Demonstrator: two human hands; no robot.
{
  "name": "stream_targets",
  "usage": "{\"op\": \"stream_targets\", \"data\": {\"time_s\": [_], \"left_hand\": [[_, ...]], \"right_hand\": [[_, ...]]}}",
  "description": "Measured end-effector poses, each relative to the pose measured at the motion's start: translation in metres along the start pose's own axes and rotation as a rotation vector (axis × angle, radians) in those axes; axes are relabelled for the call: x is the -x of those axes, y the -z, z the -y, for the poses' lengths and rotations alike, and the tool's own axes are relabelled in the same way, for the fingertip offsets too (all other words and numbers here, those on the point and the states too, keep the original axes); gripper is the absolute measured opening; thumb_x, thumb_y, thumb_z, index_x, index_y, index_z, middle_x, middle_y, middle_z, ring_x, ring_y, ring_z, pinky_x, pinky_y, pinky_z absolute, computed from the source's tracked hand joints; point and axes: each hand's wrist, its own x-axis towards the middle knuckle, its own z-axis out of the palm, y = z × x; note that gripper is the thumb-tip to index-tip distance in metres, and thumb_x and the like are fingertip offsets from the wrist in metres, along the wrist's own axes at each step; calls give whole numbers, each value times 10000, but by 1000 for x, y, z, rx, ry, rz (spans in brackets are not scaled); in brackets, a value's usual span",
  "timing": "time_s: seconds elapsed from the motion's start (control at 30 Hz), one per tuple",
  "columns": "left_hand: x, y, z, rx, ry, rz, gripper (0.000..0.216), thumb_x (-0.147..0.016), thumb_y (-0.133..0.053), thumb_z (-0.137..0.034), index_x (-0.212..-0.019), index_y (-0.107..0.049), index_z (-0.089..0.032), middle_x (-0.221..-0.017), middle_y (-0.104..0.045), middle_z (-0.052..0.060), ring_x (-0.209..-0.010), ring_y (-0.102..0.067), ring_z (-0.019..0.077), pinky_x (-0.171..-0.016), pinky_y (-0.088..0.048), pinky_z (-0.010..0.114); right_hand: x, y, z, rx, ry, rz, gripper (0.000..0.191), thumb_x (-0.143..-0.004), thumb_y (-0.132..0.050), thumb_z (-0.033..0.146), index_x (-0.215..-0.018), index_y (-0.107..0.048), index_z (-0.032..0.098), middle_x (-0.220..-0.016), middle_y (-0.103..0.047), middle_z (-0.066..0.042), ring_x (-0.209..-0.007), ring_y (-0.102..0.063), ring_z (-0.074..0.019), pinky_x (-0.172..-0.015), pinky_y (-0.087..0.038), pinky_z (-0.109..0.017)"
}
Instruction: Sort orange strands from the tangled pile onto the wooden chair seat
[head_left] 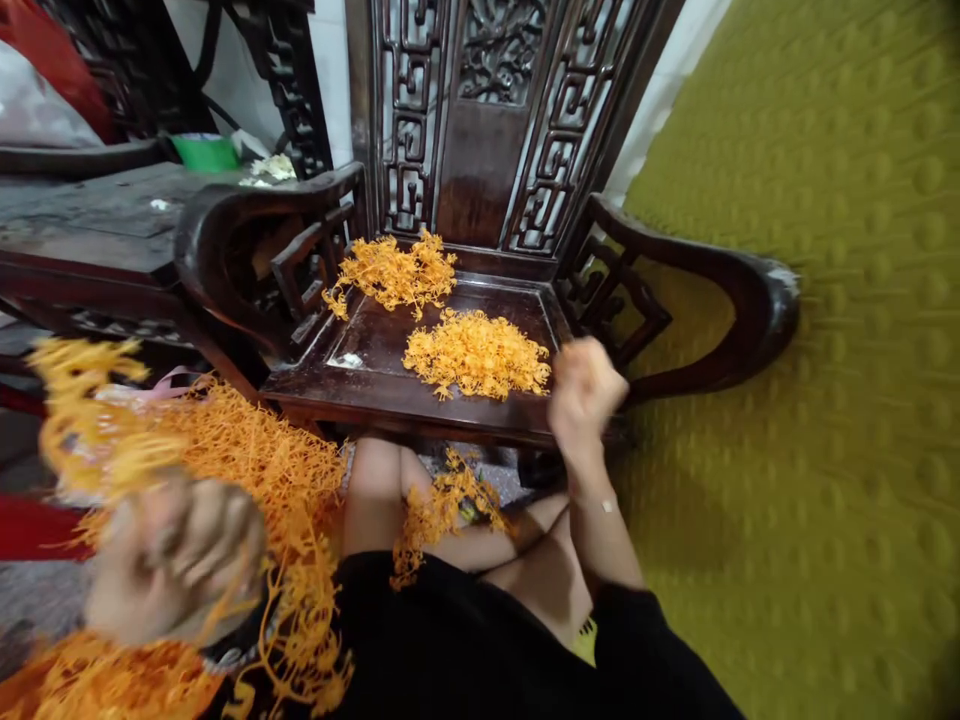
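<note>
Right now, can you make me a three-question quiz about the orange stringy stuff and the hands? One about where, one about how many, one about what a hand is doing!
1. Where do the two small orange piles lie?
A. on the dark wooden chair seat
B. on the yellow-green mat
C. in the green container

2. How many separate orange piles are on the seat?
A. one
B. two
C. four

3. What is the left hand doing?
A. lying flat and open
B. closed among orange strands
C. gripping the chair arm

Answers:
1. A: the back pile and the front pile both rest on the chair seat.
2. B: those two heaps are apart, with bare wood between them.
3. B: the left hand, blurred, is curled with fingers closed amid the big orange tangle; the right hand is a loose fist near the seat's front corner.
</note>
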Motion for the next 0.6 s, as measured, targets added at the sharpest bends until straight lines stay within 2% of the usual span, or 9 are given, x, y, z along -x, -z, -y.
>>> {"op": "stream_targets", "data": {"time_s": [0.07, 0.17, 0.23, 0.3, 0.33, 0.4, 0.47, 0.53, 0.6], "left_hand": [[4, -13, 7, 164, 104, 148, 457, -852, -536, -554, -525, -458, -243, -373, -168, -44, -270, -179, 105, -218, -220, 278], [10, -23, 21, 213, 171, 196, 542, -914, -425, -580, -523, -478, -208, -399, -199, -43, -330, -250, 97, -303, -361, 230], [15, -19, 26, 198, 221, 157, 558, -941, -400, -539, -503, -450, -196, -399, -201, -48, -344, -256, 90, -349, -391, 213], [19, -8, 29, 156, 259, 95, 536, -936, -427, -514, -513, -448, -186, -402, -229, -52, -349, -258, 82, -377, -396, 206], [21, -3, 29, 132, 266, 60, 523, -930, -445, -508, -522, -450, -181, -403, -248, -53, -352, -262, 77, -388, -391, 201], [22, 5, 29, 100, 259, -4, 507, -921, -472, -500, -537, -454, -169, -404, -279, -53, -354, -259, 64, -394, -353, 180], [22, 8, 28, 103, 237, -39, 496, -914, -497, -486, -542, -453, -161, -400, -288, -54, -351, -240, 53, -384, -300, 165], [22, 8, 28, 124, 225, -58, 489, -911, -508, -473, -542, -451, -158, -397, -289, -54, -350, -232, 49, -389, -289, 161], [25, 8, 26, 137, 239, -72, 503, -915, -499, -482, -532, -448, -160, -396, -286, -53, -354, -251, 54, -408, -325, 161]], "right_hand": [[-22, -24, -16, 267, 22, 91, 393, -860, -476, 548, -752, -540, 175, -872, -573, -116, -997, -504, -291, -975, -316, -550], [-30, -45, -43, 579, 58, 214, 504, -850, -473, 590, -977, -591, 117, -1153, -549, -212, -1214, -403, -372, -1047, -187, -636], [-7, -47, -54, 509, 86, 93, 533, -876, -439, 569, -1142, -555, 122, -1255, -503, -206, -1259, -382, -342, -1066, -214, -601], [42, -45, -57, 362, 105, -53, 511, -921, -354, 529, -1209, -529, 144, -1228, -520, -175, -1222, -430, -293, -1044, -302, -532], [73, -45, -58, 302, 113, 17, 522, -933, -304, 528, -1188, -551, 146, -1167, -550, -169, -1181, -463, -286, -1027, -326, -518], [137, -51, -58, 266, 134, 263, 593, -776, -535, 659, -1113, -624, 180, -1099, -608, -133, -1082, -540, -281, -969, -413, -454], [191, -60, -62, 381, -72, 756, 868, -598, -736, 622, -1316, -515, 186, -1338, -492, -173, -1243, -442, -339, -1035, -355, -484], [221, -68, -66, 473, -285, 1008, 791, -621, -783, 434, -1316, -526, 158, -1295, -535, -207, -1178, -514, -352, -976, -405, -469], [227, -70, -66, 477, -355, 1080, 492, -707, -707, 266, -1166, -635, 106, -1065, -662, -194, -982, -628, -305, -858, -473, -392]]}}
